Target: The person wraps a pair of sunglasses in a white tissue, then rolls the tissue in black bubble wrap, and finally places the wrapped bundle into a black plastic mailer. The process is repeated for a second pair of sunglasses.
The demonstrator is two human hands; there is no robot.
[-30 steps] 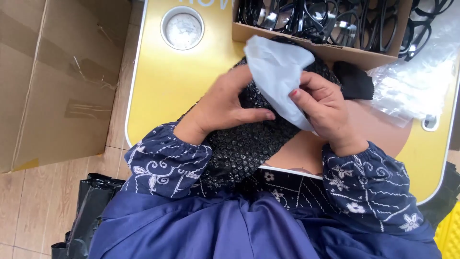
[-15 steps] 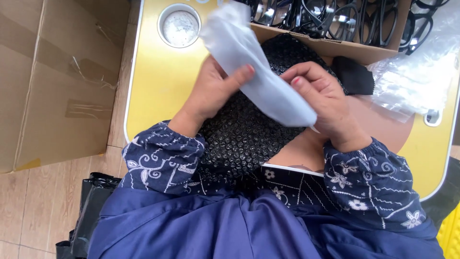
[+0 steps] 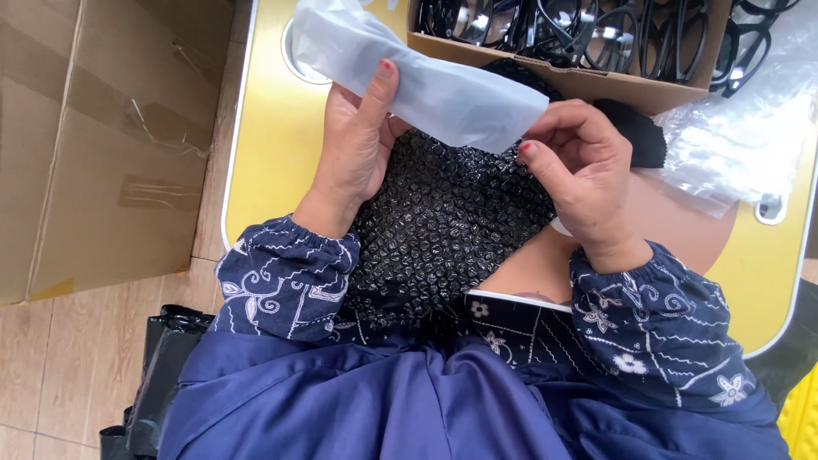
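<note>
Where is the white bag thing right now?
The white bag is held up between the left hand and right hand, above the black bubble wrap, just in front of the cardboard box of glasses.

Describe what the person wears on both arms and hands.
Both arms wear dark navy sleeves printed with white flowers, scrolls and stitch-like lines, gathered into elastic cuffs at the wrists. The left sleeve and right sleeve match. The left hand and right hand are bare, without gloves, and the visible nails carry red polish. No rings, watch or bracelets show.
</note>
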